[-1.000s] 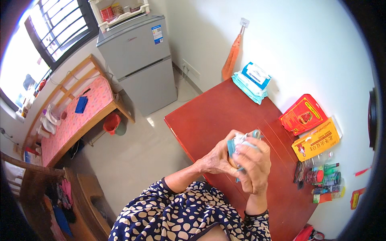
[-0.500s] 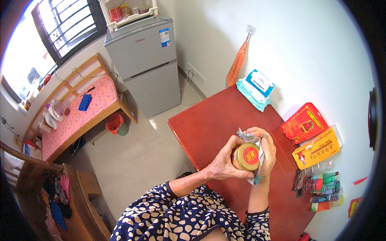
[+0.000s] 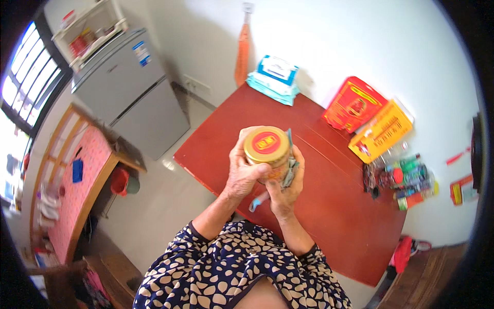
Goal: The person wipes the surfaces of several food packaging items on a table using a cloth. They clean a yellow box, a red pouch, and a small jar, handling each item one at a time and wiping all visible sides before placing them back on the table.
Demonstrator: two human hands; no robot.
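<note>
Between my two hands, above the dark red table, I hold a glass jar (image 3: pixel 278 169) with a gold lid (image 3: pixel 266 144) bearing a red round label. My left hand (image 3: pixel 242 167) wraps round the jar's left side, its thumb across the front below the lid. On the other side my right hand (image 3: pixel 288 188) is closed on a crumpled greyish cloth (image 3: pixel 289 175), pressed against the jar. A light blue-tipped end of the cloth hangs below my hands. The fingers behind the jar are partly hidden.
The red table (image 3: pixel 329 206) meets the wall. Along it stand wipes packs (image 3: pixel 272 80), a red pouch (image 3: pixel 354 104), a yellow box (image 3: pixel 382 131) and several bottles and jars (image 3: pixel 411 177). A grey refrigerator (image 3: pixel 126 92) and a pink-covered wooden bench (image 3: pixel 77 195) are at left.
My view has turned, and the jar now appears further left and more upright. My right hand with the cloth has shifted lower along the jar's side.
</note>
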